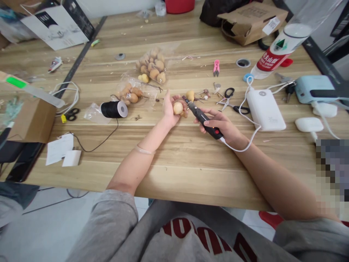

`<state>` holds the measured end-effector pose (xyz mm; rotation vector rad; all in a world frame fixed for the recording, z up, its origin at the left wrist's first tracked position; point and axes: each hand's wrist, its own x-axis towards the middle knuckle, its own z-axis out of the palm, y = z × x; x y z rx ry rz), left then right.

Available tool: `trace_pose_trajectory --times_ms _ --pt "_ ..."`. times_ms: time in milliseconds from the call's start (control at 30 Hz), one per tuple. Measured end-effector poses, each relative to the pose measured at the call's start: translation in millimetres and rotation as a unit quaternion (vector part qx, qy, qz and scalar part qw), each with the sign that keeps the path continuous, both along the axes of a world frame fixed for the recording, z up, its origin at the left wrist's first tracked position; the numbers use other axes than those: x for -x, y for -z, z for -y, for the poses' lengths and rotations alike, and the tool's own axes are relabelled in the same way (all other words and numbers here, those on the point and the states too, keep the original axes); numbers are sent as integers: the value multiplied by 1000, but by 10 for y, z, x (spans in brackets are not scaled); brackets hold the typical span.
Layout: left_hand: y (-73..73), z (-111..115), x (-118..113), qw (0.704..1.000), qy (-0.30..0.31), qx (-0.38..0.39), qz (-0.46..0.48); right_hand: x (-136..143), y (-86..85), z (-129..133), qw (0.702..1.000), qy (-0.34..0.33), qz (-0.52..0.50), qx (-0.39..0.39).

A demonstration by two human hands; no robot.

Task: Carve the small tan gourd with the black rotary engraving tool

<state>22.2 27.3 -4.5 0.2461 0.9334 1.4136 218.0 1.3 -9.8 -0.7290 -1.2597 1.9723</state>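
My left hand (171, 109), palm up with its fingers curled, holds a pale round nut-like ball (178, 108); a browner piece shows beneath it. In my right hand (219, 123) is a slim black rotary tool (204, 119) with a red button and a white cable. Its tip points at the left hand, close to the ball, but I cannot tell whether they touch. Just behind the fingers lies a yellowish ball (190, 95). Small tool bits (204, 95) are scattered to its right. Two clear bags of similar brown balls (152, 65) lie farther back.
On the right are black-handled scissors (229, 97), a white power bank (265, 109), a light blue device (313, 89) and a large water bottle (280, 51). Pink snips (216, 68) lie at the back. To the left are a black thread spool (114, 109) and a cardboard box (32, 122).
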Motion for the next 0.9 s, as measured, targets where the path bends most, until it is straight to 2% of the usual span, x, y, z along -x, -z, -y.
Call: trace_pose_trajectory --times_ms 300,767,900 --pt "-29 -7 10 998 -49 22 20 -2 -22 16 999 -37 27 -26" --pt "-1 -15 14 996 -34 20 80 -5 -20 23 998 -54 26 -33" --pt "-4 2 13 997 -19 15 72 4 -27 29 997 -67 28 -40"
